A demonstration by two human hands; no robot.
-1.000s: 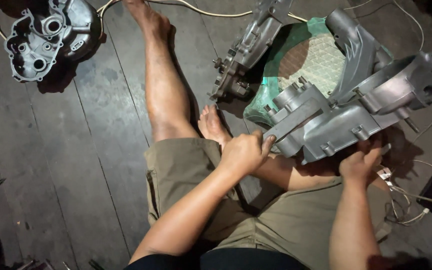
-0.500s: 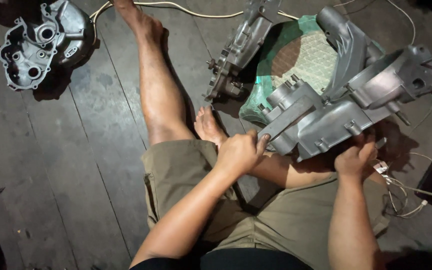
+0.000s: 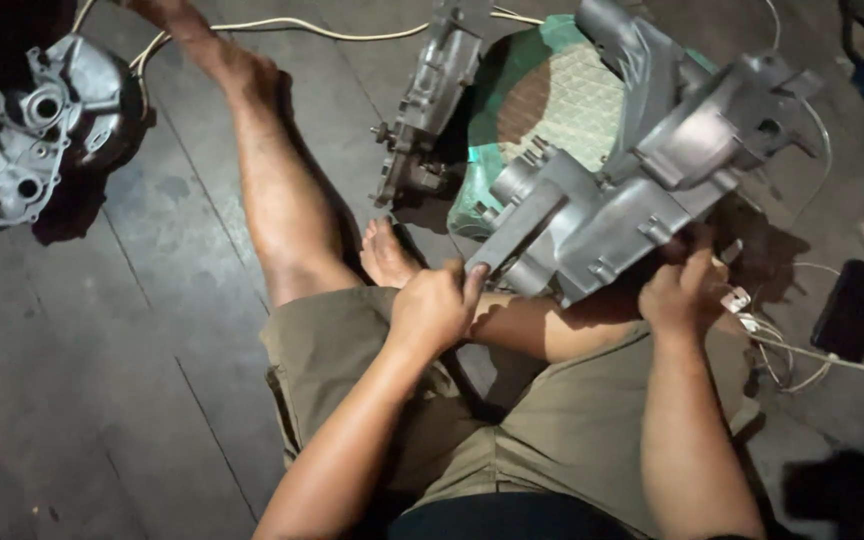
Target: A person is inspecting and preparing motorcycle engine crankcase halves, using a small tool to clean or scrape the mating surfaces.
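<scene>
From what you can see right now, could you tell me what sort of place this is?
Probably an informal engine repair spot on a dark plank floor. The left hand and right hand grip a grey cast engine casing, another casing half lies at upper left, and a third part leans nearby.

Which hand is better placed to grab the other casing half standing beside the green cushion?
Left. The left hand grips the big casing's near corner, closer to the upright casing half; the right hand is farther off.

Olive-khaki shorts [image 3: 562, 420], bare arms, bare feet, perhaps a dark waistband
</scene>
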